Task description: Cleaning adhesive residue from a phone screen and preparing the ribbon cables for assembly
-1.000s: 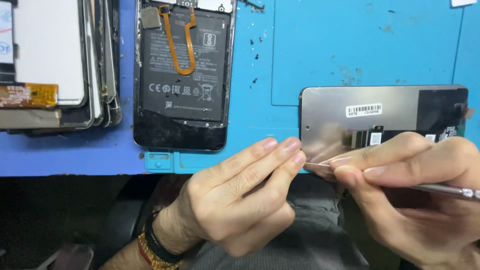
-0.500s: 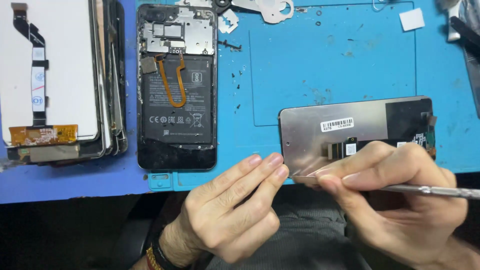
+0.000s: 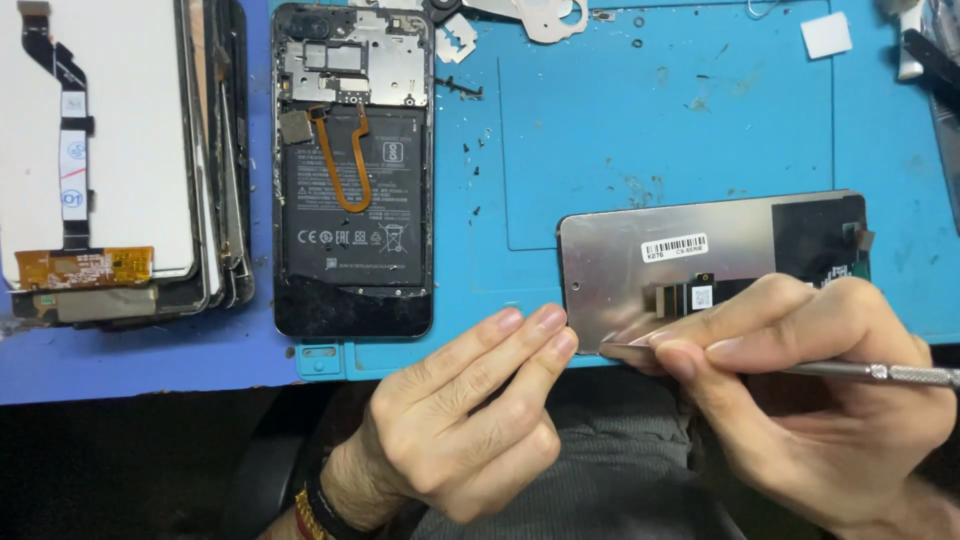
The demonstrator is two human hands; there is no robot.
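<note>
Right hand (image 3: 800, 400) is pinched shut on a thin metal pry tool (image 3: 870, 372), thumb and forefinger clamping the shaft, handle running out past the palm to the right. The flat tip (image 3: 620, 350) lies at the near lower-left corner of a replacement screen panel (image 3: 640, 270), which lies back-up on the blue work mat (image 3: 650, 120) just above the knuckles, with a white barcode sticker (image 3: 674, 247) and a flex connector (image 3: 690, 296) showing beside the fingers.

Left hand (image 3: 470, 420) holds nothing; its fingers (image 3: 540, 330) are extended and pressed together, tips just beside the panel's left corner and the tool tip. Contact with the panel can't be told. Beaded bracelets (image 3: 305, 505) on that wrist.

Up and left of the left hand lies an opened phone (image 3: 353, 170), back cover off, black battery (image 3: 350, 210) and orange flex cable (image 3: 340, 170) exposed. Further left, a stack of old screen assemblies (image 3: 120, 150). Loose metal shield plates (image 3: 545, 15) sit at the far mat edge, and a small white square (image 3: 826, 34) lies well above the right hand.
</note>
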